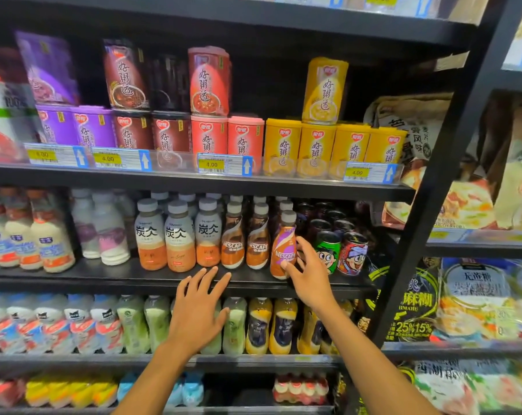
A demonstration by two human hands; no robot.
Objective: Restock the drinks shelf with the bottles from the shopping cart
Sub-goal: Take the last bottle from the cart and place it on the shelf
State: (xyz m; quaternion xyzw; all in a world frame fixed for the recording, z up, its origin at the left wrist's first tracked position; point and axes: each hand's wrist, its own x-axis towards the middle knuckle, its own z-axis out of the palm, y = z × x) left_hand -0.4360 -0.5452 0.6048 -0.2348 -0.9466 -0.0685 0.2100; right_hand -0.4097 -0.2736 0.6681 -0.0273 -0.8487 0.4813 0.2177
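Your left hand (198, 310) hovers with its fingers spread and holds nothing. It is just below the front lip of the middle shelf (104, 278), in front of the latte bottles (178, 235) and the two brown Nescafé bottles (232, 235). Have it ready to steady that row.

Just right of them the purple-and-orange Nescafé bottle (282, 244) stands at the shelf's front edge and seems to lean slightly. Your right hand (310, 277) holds it, thumb on the label and fingers round its right side. Set it fully upright, label forward and level with the brown pair, before you let go.

Mind your fingers. The green cartoon can (327, 250) sits just beside the bottle, with the red cartoon can (352, 253) next to it, so there is little room to draw out. The shopping cart is not in view.
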